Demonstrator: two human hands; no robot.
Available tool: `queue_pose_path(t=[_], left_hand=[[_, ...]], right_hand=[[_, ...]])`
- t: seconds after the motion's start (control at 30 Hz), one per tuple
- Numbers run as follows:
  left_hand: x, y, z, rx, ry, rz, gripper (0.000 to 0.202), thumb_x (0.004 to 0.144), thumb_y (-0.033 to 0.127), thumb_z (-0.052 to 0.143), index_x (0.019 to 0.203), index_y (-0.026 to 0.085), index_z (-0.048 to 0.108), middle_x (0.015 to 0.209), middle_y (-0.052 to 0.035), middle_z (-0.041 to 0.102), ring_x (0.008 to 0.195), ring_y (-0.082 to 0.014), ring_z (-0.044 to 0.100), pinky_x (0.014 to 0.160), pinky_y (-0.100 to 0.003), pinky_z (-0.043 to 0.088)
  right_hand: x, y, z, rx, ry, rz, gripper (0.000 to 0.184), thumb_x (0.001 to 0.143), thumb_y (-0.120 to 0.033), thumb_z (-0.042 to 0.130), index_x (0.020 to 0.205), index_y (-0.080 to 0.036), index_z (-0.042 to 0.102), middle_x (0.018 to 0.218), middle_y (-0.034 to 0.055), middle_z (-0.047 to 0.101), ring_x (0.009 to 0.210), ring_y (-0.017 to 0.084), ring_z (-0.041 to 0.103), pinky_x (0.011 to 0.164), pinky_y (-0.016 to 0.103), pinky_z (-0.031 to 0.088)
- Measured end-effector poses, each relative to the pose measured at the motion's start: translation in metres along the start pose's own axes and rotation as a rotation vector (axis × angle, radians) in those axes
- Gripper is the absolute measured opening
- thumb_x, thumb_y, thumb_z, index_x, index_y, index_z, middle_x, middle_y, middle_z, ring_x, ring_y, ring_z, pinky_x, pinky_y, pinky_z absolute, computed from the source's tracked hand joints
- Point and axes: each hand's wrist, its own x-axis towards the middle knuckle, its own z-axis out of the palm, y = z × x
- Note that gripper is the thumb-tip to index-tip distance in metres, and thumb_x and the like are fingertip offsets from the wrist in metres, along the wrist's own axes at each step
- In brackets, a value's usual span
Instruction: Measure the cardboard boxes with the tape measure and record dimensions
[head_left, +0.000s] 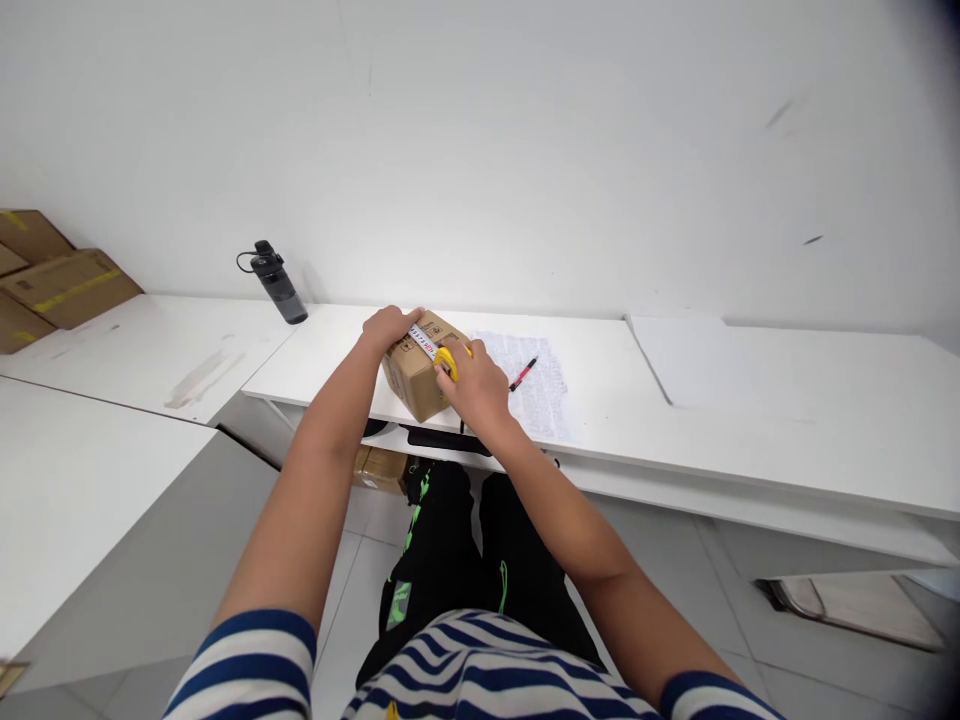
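A small brown cardboard box stands on the white table in front of me. My left hand rests on the box's far top corner, fingers pressed down on the end of a tape measure's blade. My right hand grips the yellow tape measure case at the box's near right edge. The blade is stretched across the top of the box between both hands.
A written sheet of paper with a red pen lies right of the box. A dark water bottle stands at the back left. Cardboard boxes are stacked far left. Another box sits under the table.
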Motion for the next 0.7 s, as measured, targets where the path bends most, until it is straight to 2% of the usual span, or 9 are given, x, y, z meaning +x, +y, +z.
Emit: queue_pose_path(t=[0.07,0.17,0.23,0.3,0.33,0.43,0.5,0.6,0.7], left_hand=[[-0.003,0.0,0.0,0.022,0.046,0.007,0.072,0.095,0.08,0.038,0.103,0.018,0.075,0.122,-0.0204,0.077,0.112,-0.0363,0.071,0.089,-0.041,0.049],[-0.015,0.006,-0.008,0.068,0.24,0.042,0.062,0.101,0.069,0.037,0.103,0.018,0.073,0.118,-0.0205,0.077,0.112,-0.0362,0.069,0.092,-0.042,0.047],[-0.033,0.016,-0.02,0.062,0.389,0.106,0.057,0.105,0.061,0.033,0.102,0.019,0.071,0.112,-0.0183,0.077,0.11,-0.0342,0.069,0.1,-0.044,0.043],[-0.06,0.029,-0.034,0.037,0.461,0.213,0.057,0.108,0.058,0.029,0.094,0.02,0.069,0.102,-0.0146,0.076,0.106,-0.0314,0.068,0.105,-0.044,0.038],[-0.076,0.036,-0.04,0.02,0.445,0.272,0.06,0.108,0.06,0.027,0.088,0.02,0.068,0.096,-0.013,0.075,0.103,-0.0307,0.068,0.104,-0.044,0.038],[-0.129,0.054,-0.048,-0.059,0.222,0.382,0.064,0.105,0.068,0.029,0.08,0.022,0.067,0.086,-0.0107,0.072,0.096,-0.0306,0.069,0.088,-0.04,0.043],[-0.156,0.061,-0.045,-0.091,0.064,0.463,0.064,0.104,0.068,0.03,0.08,0.023,0.068,0.088,-0.0104,0.073,0.094,-0.0305,0.069,0.087,-0.04,0.044],[-0.173,0.06,-0.033,-0.001,-0.128,0.623,0.055,0.104,0.063,0.036,0.087,0.026,0.073,0.095,-0.0097,0.075,0.106,-0.0317,0.068,0.111,-0.046,0.039],[-0.16,0.042,-0.017,0.034,-0.144,0.697,0.043,0.1,0.06,0.049,0.112,0.028,0.075,0.125,-0.0097,0.074,0.135,-0.0363,0.057,0.129,-0.053,0.019]], right_hand=[[-0.001,0.001,0.002,0.021,0.017,-0.008,0.047,0.102,-0.034,0.055,0.148,-0.025,0.06,0.132,0.0158,0.062,0.099,0.026,0.067,0.076,0.035,0.053],[-0.004,0.009,0.01,0.062,0.065,-0.033,0.046,0.102,-0.034,0.055,0.147,-0.024,0.06,0.133,0.0162,0.063,0.103,0.028,0.068,0.079,0.037,0.057],[-0.009,0.019,0.017,0.129,0.131,-0.054,0.046,0.103,-0.036,0.055,0.146,-0.024,0.06,0.131,0.0162,0.064,0.107,0.029,0.068,0.083,0.04,0.059],[-0.017,0.031,0.024,0.237,0.249,-0.088,0.048,0.103,-0.039,0.054,0.148,-0.024,0.056,0.13,0.0159,0.064,0.114,0.03,0.067,0.09,0.044,0.061],[-0.022,0.036,0.027,0.295,0.321,-0.108,0.05,0.103,-0.041,0.054,0.15,-0.025,0.053,0.13,0.0157,0.064,0.118,0.03,0.066,0.095,0.047,0.06],[-0.038,0.048,0.033,0.42,0.518,-0.129,0.055,0.103,-0.048,0.055,0.153,-0.027,0.046,0.131,0.0153,0.065,0.125,0.03,0.064,0.107,0.054,0.057],[-0.05,0.052,0.034,0.459,0.586,-0.117,0.056,0.102,-0.049,0.058,0.152,-0.028,0.046,0.13,0.0151,0.065,0.124,0.03,0.065,0.109,0.056,0.056],[-0.068,0.056,0.032,0.491,0.642,-0.119,0.052,0.099,-0.048,0.064,0.145,-0.028,0.05,0.125,0.014,0.067,0.119,0.03,0.068,0.106,0.056,0.058],[-0.084,0.062,0.034,0.542,0.714,-0.065,0.052,0.095,-0.046,0.07,0.141,-0.028,0.052,0.122,0.0125,0.067,0.115,0.028,0.069,0.101,0.051,0.06]])
